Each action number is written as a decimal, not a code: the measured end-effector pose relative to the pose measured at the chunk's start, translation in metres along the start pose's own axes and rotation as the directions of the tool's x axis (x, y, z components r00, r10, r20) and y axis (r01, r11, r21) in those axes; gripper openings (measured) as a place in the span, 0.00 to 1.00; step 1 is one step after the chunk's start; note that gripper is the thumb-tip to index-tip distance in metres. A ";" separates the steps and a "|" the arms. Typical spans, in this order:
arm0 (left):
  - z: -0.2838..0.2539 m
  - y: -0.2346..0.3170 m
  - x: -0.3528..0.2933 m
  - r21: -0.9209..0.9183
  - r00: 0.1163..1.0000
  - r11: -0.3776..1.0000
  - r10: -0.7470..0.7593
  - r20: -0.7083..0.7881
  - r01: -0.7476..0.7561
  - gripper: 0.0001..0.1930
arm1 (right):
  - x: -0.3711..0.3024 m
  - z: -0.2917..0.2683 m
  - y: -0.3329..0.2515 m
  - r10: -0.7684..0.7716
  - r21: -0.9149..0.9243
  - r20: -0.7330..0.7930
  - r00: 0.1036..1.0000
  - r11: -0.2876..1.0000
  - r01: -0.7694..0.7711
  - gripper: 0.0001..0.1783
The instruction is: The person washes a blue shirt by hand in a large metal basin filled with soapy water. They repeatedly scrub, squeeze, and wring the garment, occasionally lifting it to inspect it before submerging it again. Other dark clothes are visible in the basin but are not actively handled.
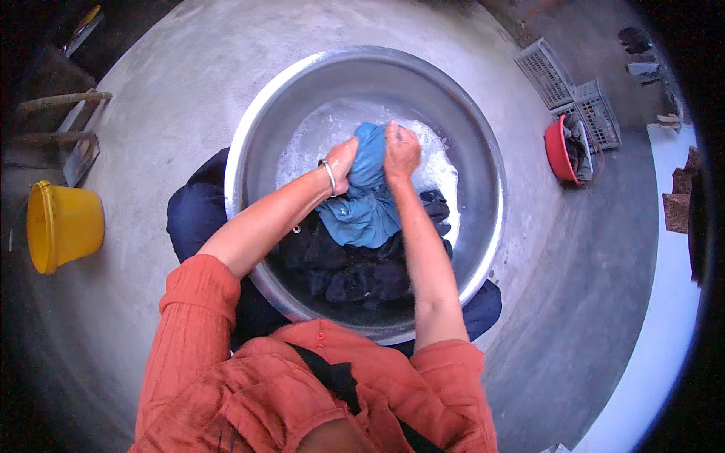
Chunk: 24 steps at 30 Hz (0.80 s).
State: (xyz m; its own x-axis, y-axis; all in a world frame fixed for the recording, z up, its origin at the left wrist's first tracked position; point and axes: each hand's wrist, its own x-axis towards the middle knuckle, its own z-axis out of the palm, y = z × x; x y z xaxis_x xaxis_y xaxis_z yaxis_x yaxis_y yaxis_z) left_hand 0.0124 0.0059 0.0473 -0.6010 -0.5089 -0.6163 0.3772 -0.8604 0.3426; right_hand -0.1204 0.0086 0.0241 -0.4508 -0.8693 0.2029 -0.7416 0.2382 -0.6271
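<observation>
A large round metal basin (253, 121) stands before me between my knees, with soapy water in it. Both my hands grip a bunched blue cloth garment (368, 155) above the basin's middle. My left hand (343, 162), with a silver bangle at the wrist, is closed on the cloth's left side. On its right side my right hand (402, 155) is closed too. The lower part of the blue garment spreads over dark wet clothes (355, 272) that lie in the near part of the basin. Folds of cloth hide some of my fingertips.
On the concrete floor (189, 83) a yellow bucket (72, 226) lies or leans at the left, near some wooden pieces (64, 102). To the right are a red tub (559, 151) with cloth in it and grey plastic crates (547, 72). A pale wall edge (657, 302) curves along the far right.
</observation>
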 end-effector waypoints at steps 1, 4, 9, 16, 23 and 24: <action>-0.005 0.002 0.002 0.167 0.991 0.983 0.092 -0.098 -0.075 0.20 | 0.009 -0.005 0.013 0.057 -0.181 0.069 0.996 0.982 -0.044 0.19; -0.058 0.005 0.041 0.396 0.934 0.917 0.187 -0.304 -0.054 0.25 | 0.018 -0.015 0.032 0.278 -0.424 0.106 0.955 0.881 -0.210 0.34; -0.041 -0.002 0.032 0.128 0.992 0.991 0.037 -0.120 -0.021 0.34 | 0.014 0.014 0.085 0.143 -0.245 0.307 0.941 0.967 -0.067 0.34; -0.093 0.018 0.043 -0.126 0.847 0.988 -0.006 0.531 0.086 0.27 | -0.082 -0.018 -0.100 -0.438 0.442 0.118 0.891 0.827 0.348 0.12; -0.036 -0.012 0.029 0.000 0.996 0.997 0.083 -0.039 -0.083 0.15 | -0.024 0.005 -0.042 -0.132 0.223 -0.141 0.981 0.961 0.162 0.14; -0.025 -0.011 0.025 0.041 0.995 0.994 0.098 -0.008 -0.098 0.16 | -0.007 0.007 -0.019 -0.078 0.134 -0.094 0.993 0.987 0.090 0.16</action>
State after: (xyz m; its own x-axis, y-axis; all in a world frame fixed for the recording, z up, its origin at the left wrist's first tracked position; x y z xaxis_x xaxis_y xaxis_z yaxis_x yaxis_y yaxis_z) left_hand 0.0108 0.0032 0.0097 -0.5557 -0.5906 -0.5851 0.4049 -0.8069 0.4300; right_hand -0.0995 0.0069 0.0293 -0.4362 -0.8407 0.3209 -0.7058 0.0984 -0.7015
